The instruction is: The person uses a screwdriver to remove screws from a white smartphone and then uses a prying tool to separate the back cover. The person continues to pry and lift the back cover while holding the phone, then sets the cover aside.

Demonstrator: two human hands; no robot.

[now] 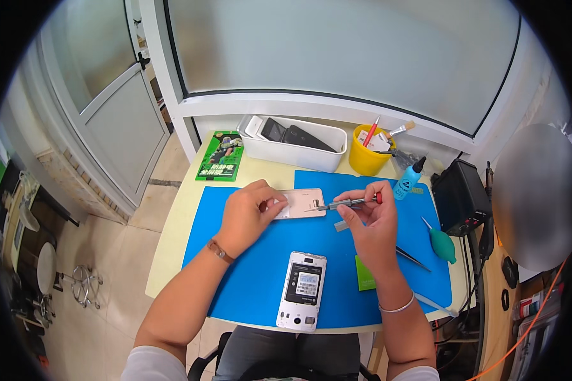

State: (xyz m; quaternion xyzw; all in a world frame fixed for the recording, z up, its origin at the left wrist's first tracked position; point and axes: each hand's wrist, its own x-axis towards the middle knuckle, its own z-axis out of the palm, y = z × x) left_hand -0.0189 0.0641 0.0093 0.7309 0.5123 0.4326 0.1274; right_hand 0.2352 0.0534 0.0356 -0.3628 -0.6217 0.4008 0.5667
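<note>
My left hand [257,209] has its fingers curled at the left end of a pale pink phone back cover [302,202] on the blue mat [238,282], gripping it by a whitish patch. My right hand [365,219] holds a silver screwdriver with a red cap [343,203], its tip over the cover's right part near a small cutout. A short flat grey piece [340,225] sticks out below those fingers. An opened white phone [293,305] lies lower on the mat. A green card [365,276] and black tweezers [413,259] are partly behind my right arm.
Behind are a white bin of phones [292,159], a yellow cup of tools [368,159] and a green packet [210,168]. On the right are a blue bottle [405,184], green blower [442,247] and black device [457,200]. A stool [47,263] stands left.
</note>
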